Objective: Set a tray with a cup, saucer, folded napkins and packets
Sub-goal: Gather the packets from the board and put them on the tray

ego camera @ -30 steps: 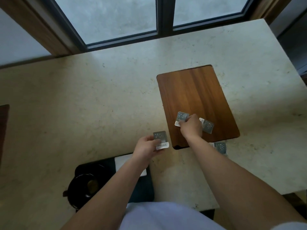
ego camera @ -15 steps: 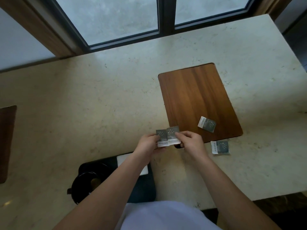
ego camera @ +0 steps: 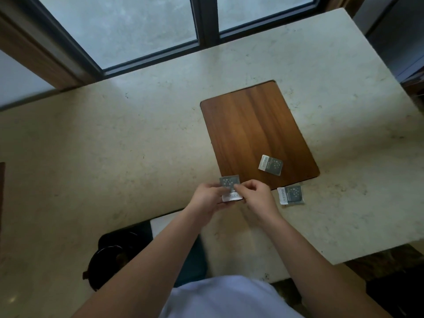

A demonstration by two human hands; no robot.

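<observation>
We are pinching a packet (ego camera: 230,188) between left hand (ego camera: 206,198) and right hand (ego camera: 258,196), at the tray's (ego camera: 252,125) six o'clock; light, thin, crinkly, so edge grips are suiting it.

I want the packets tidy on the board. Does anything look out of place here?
Yes: one packet lies off the wooden board, on the counter by its near right corner. Another packet sits askew on the board.

hands (ego camera: 231,198) | right brought one packet (ego camera: 230,188) off tray (ego camera: 252,125) | now stacked with left's
</observation>
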